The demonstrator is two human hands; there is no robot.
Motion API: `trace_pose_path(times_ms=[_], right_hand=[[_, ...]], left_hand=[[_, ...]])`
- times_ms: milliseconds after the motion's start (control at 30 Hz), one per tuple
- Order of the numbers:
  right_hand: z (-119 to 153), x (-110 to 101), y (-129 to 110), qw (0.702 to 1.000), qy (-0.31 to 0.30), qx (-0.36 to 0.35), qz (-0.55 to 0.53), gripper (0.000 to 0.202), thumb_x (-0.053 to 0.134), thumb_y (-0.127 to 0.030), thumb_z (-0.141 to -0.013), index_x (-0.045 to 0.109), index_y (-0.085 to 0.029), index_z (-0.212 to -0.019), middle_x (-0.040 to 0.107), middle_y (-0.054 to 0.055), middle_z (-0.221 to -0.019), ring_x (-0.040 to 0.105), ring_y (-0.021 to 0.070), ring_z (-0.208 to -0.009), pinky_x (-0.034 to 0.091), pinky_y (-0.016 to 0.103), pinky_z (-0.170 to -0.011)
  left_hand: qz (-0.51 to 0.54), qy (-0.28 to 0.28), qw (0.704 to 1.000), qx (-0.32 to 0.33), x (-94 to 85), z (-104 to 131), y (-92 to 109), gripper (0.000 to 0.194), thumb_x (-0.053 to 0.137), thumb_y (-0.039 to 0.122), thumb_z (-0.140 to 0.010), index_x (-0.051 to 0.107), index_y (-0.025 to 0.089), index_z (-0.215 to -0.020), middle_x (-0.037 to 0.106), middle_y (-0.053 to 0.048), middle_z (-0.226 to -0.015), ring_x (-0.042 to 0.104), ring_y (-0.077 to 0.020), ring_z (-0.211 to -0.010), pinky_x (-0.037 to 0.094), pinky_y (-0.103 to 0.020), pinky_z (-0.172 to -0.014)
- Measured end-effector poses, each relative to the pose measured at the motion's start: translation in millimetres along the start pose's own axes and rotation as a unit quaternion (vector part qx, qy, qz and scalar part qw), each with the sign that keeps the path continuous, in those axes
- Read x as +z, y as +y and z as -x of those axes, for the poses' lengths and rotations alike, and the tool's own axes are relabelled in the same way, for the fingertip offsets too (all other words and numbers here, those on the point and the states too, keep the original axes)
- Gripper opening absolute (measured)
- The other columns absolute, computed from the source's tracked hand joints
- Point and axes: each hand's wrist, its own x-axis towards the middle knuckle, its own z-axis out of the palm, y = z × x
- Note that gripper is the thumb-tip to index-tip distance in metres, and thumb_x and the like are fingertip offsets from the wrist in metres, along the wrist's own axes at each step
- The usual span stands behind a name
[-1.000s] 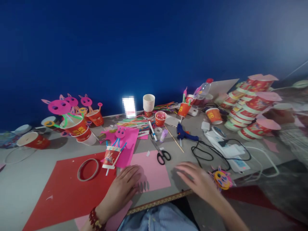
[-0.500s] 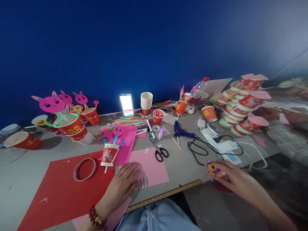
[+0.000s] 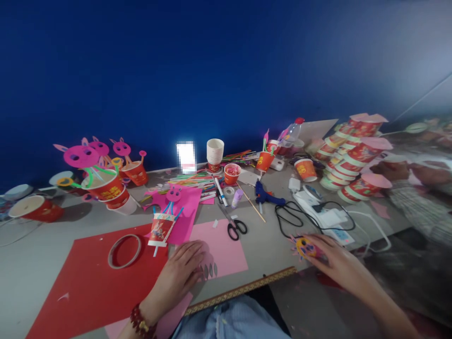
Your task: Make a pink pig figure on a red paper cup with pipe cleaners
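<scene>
In the head view, the yellow animal-face cutout is at the near right edge of the grey table, under the fingertips of the right hand and well apart from the left hand. Pointed ears or petals fringe it; how many layers it has cannot be told.

The right hand is grasping the cutout, its fingers curved over the top and its thumb along the near side. The left hand is released, palm down and fingers nearly straight, holding nothing; it rests on the near left part of the light-pink paper sheet. Just right of its fingertips, about 4 leaf-shaped holes run in a row through that sheet. A dark-red bead bracelet circles the left wrist.

Black-handled scissors lie between the 2 hands, farther off, at the sheet's far right corner. Beyond them, to the right, is a blue hot-glue gun. A white power strip lies on the far side of the right hand. To the left, a tape roll sits on a red paper sheet, near a tilted paper cup topped with a pink animal face.
</scene>
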Motion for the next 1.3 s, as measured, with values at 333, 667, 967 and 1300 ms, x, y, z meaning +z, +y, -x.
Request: trace_pose_path(times_ms=[333, 667, 967, 1300], right_hand=[[-41, -3, -57, 0.999, 0.02, 0.003, -0.03, 0.026, 0.047, -0.037, -0.09, 0.069, -0.025, -0.097, 0.075, 0.008, -0.105, 0.073, 0.0222, -0.078, 0.056, 0.031, -0.069], [-50, 5, -89, 1.0, 0.009, -0.013, -0.003, 0.018, 0.047, -0.032, -0.088, 0.061, -0.025, -0.079, 0.071, 0.004, -0.078, 0.066, 0.0197, -0.064, 0.046, 0.027, -0.056], [-57, 27, -99, 1.0, 0.004, -0.001, -0.001, 0.024, 0.042, -0.033, -0.089, 0.053, -0.025, -0.069, 0.067, 0.002, -0.075, 0.065, 0.0189, -0.061, 0.045, 0.026, -0.054], [-59, 4, -74, 0.989, 0.069, 0.056, -0.116, 0.026, 0.045, -0.043, -0.092, 0.063, -0.024, -0.089, 0.071, 0.003, -0.072, 0.064, 0.0172, -0.056, 0.048, 0.024, -0.053]], left_hand=[[0.001, 0.005, 1.0, -0.01, -0.7, 0, 3, 0.041, 0.053, 0.019, -0.092, 0.053, 0.023, -0.133, 0.054, -0.009, -0.14, 0.046, -0.0267, -0.131, 0.042, -0.048, -0.11], [0.008, 0.006, 1.0, -0.01, -2.8, -2, 6, 0.043, 0.052, 0.018, -0.092, 0.051, 0.023, -0.134, 0.055, -0.011, -0.138, 0.046, -0.0272, -0.131, 0.04, -0.051, -0.11], [0.015, 0.011, 0.999, -0.026, -9.7, -5, 13, 0.039, 0.053, 0.018, -0.091, 0.054, 0.022, -0.13, 0.056, -0.01, -0.137, 0.047, -0.0258, -0.13, 0.039, -0.048, -0.11], [0.004, 0.005, 1.0, -0.004, -3.8, 2, 6, 0.041, 0.053, 0.019, -0.092, 0.05, 0.023, -0.133, 0.051, -0.011, -0.142, 0.044, -0.0271, -0.133, 0.038, -0.049, -0.111]])
